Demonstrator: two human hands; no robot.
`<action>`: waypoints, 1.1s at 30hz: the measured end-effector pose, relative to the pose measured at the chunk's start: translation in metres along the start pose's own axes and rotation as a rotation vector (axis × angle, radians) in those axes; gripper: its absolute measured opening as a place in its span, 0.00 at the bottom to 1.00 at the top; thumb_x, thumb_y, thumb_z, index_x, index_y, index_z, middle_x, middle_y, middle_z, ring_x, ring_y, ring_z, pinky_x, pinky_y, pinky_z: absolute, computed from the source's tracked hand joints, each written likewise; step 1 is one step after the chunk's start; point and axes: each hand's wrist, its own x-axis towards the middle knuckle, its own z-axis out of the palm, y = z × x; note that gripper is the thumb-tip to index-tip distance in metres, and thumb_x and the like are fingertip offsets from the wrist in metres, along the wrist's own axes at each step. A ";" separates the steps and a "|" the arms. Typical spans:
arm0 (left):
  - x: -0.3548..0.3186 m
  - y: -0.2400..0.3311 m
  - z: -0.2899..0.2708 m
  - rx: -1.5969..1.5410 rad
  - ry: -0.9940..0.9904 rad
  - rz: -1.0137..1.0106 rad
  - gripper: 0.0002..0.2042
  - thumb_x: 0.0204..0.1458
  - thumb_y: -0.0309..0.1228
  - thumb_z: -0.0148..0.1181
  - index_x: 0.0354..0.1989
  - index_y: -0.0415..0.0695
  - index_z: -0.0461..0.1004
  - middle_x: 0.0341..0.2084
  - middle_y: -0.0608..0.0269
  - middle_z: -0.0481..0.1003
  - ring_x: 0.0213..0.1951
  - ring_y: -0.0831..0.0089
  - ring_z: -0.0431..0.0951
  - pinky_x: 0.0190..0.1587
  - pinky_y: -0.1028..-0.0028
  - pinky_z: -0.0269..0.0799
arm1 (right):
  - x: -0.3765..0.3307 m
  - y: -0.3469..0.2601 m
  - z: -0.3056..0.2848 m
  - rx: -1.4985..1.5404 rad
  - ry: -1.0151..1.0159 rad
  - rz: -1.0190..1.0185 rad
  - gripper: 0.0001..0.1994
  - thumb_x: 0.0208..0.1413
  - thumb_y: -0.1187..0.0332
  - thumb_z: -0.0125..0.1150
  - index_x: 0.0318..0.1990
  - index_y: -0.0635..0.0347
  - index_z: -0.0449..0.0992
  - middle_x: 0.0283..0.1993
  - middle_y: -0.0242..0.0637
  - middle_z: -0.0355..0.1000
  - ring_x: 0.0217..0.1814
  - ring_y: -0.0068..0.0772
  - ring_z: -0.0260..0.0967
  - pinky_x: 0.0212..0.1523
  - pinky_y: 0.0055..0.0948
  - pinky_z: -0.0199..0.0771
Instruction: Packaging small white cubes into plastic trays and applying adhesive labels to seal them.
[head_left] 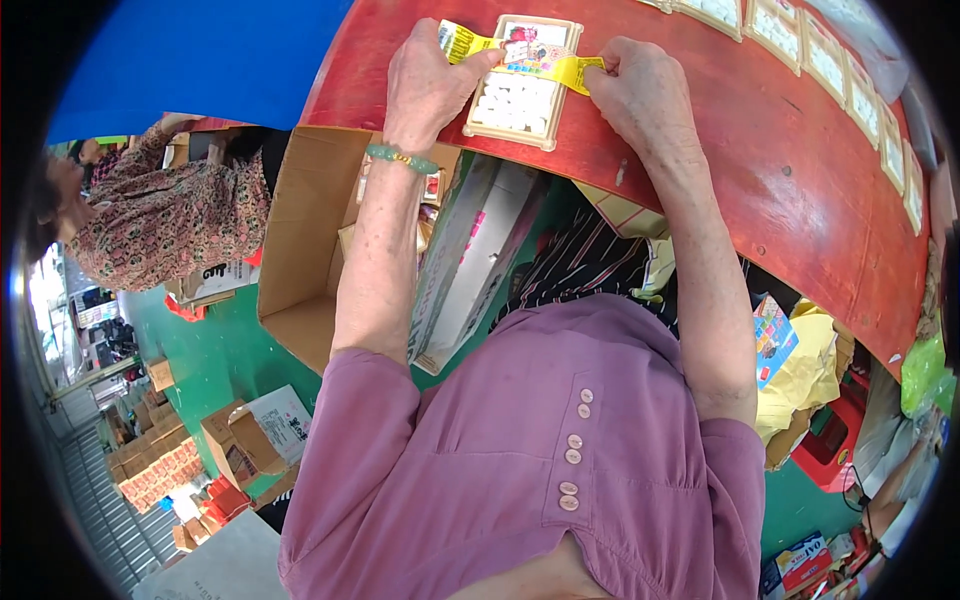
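Note:
A shallow cream tray (pixel 498 137) lies on the red table, filled with small white block-like pieces (pixel 515 100). Across its upper part stretches a yellow printed band (pixel 545 64) with coloured pictures. My left hand (pixel 425 88) is closed on the band's left part, its thumb pressing near the tray's left edge. At the other side, my right hand (pixel 640 98) pinches the band's right end, just off the tray. Part of the band's left end shows beyond my left fingers. A green bead bracelet (pixel 403 157) circles my left wrist.
Several similar filled trays (pixel 825 62) line the far right of the red table (pixel 780 190). Below the table's left edge stands an open cardboard box (pixel 305 225) with trays inside. Another person (pixel 180 215) is at the left. A red stool (pixel 838 435) stands at the lower right.

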 end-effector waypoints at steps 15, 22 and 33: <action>-0.087 0.055 -0.008 0.005 0.008 -0.066 0.24 0.40 0.41 0.71 0.29 0.34 0.65 0.16 0.48 0.72 0.21 0.54 0.75 0.24 0.60 0.67 | -0.075 0.003 -0.049 0.117 -0.119 0.065 0.09 0.49 0.69 0.59 0.28 0.69 0.73 0.20 0.44 0.70 0.21 0.35 0.69 0.25 0.31 0.67; -0.109 0.055 0.002 -0.238 -0.073 -0.247 0.20 0.44 0.36 0.70 0.31 0.34 0.66 0.20 0.52 0.76 0.23 0.66 0.78 0.23 0.69 0.71 | -0.088 0.010 -0.058 0.147 -0.127 0.027 0.08 0.50 0.70 0.58 0.27 0.69 0.72 0.18 0.42 0.68 0.19 0.29 0.65 0.24 0.29 0.65; -0.128 0.072 0.021 -0.989 0.018 -0.503 0.12 0.49 0.23 0.64 0.39 0.40 0.67 0.32 0.58 0.78 0.31 0.75 0.80 0.30 0.78 0.78 | -0.097 0.021 -0.066 0.175 -0.098 0.014 0.08 0.50 0.71 0.60 0.28 0.68 0.73 0.19 0.42 0.69 0.19 0.29 0.66 0.23 0.29 0.65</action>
